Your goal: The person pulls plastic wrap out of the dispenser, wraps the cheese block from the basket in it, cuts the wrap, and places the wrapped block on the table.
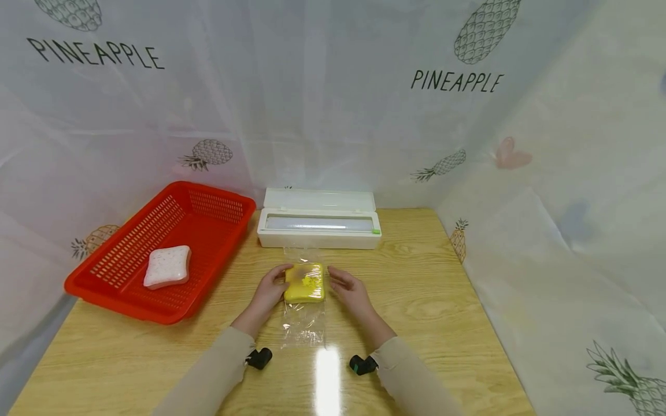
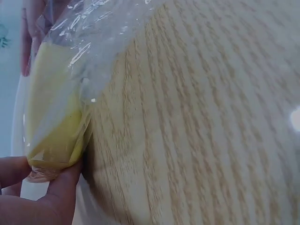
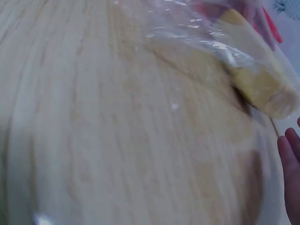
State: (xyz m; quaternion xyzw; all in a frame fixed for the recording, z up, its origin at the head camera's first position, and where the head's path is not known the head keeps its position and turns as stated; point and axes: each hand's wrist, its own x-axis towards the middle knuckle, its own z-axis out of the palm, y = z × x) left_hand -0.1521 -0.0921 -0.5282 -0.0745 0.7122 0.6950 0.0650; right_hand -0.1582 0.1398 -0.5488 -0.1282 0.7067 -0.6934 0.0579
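A yellow, rounded square block (image 1: 304,284) lies on the wooden table, covered by clear plastic wrap (image 1: 303,326) that sticks out past its near and far sides. My left hand (image 1: 269,290) pinches the block's left edge through the film. In the left wrist view, thumb and fingers grip a corner of the wrapped block (image 2: 54,112). Just off the right edge is my right hand (image 1: 352,293), its fingers slightly bent and holding nothing. The right wrist view has those fingers (image 3: 294,164) apart from the wrapped block (image 3: 255,70).
Behind the block stands a white film dispenser box (image 1: 318,240) with its lid raised and a roll inside. At the left is a red plastic basket (image 1: 208,283), holding a white, speckled square block (image 1: 167,266). A pineapple-print curtain (image 1: 322,115) hangs along the table's back and right.
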